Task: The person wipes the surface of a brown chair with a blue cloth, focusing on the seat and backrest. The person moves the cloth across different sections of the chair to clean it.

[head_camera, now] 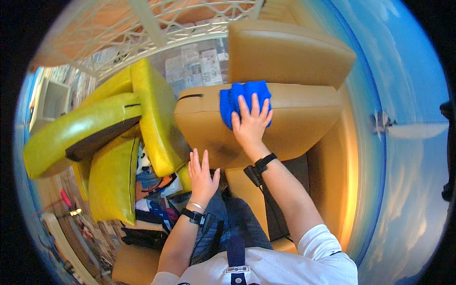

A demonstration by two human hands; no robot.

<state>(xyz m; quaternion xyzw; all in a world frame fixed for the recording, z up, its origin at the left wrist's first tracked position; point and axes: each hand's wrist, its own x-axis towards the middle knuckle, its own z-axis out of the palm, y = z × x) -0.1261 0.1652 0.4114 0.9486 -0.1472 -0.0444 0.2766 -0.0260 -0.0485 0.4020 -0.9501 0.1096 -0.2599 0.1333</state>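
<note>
Spread fingers of my right hand (250, 124) press a folded blue cloth (245, 93) against the top edge of a tan leather-look sofa cushion (302, 117). The cushion is tilted up, and a short dark zip (191, 96) shows at its left end. A dark smudge or shadow lies on its lower face, left of my right forearm. My left hand (203, 175) is raised near the cushion's lower left corner with its fingers apart, holding nothing. Whether its fingertips touch the cushion I cannot tell. Each wrist wears a black strap with a small device.
Yellow-green cushions (80, 131) lean in a pile on the left, over heaped clothes (153, 203). Another tan cushion (285, 53) stands behind the wiped one. A white lattice partition (149, 25) runs along the back. A blue sky-and-sea mural wall (402, 89) borders the sofa on the right.
</note>
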